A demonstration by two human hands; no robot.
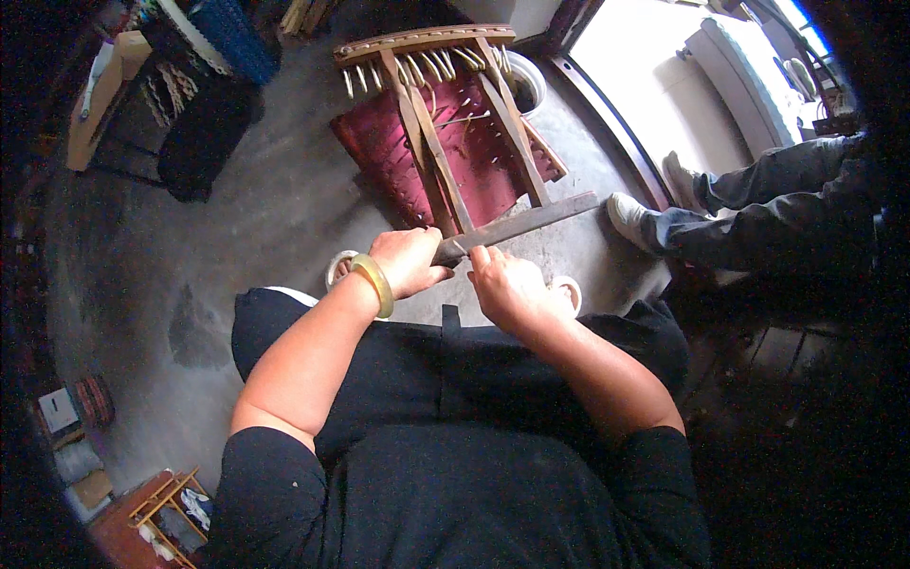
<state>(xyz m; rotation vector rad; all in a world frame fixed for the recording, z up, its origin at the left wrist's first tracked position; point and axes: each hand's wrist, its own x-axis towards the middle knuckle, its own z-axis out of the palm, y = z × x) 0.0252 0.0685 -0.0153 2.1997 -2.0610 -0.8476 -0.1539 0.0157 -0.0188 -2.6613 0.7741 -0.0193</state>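
In front of my knees stands a wooden frame (pixel 431 142) with two pairs of slanting legs. Its far curved bar (pixel 427 40) carries a row of pale looped cords (pixel 444 64). The near dark wooden bar (pixel 531 220) runs across toward my hands. My left hand (pixel 406 264), with a yellowish bangle (pixel 373 284) at the wrist, is closed around the left end of that bar. Beside it my right hand (pixel 510 286) is closed in a pinch at the bar, close to a small pale strand; what it holds is too small to tell.
A dark red sheet (pixel 464 114) lies under the frame, with a white bucket (pixel 528 81) behind it. At right another person's legs (pixel 749 209) stretch in beside a doorway (pixel 607 104). A wooden-armed chair (pixel 104 100) with dark cloth stands far left; a small wooden rack (pixel 166 512) is lower left.
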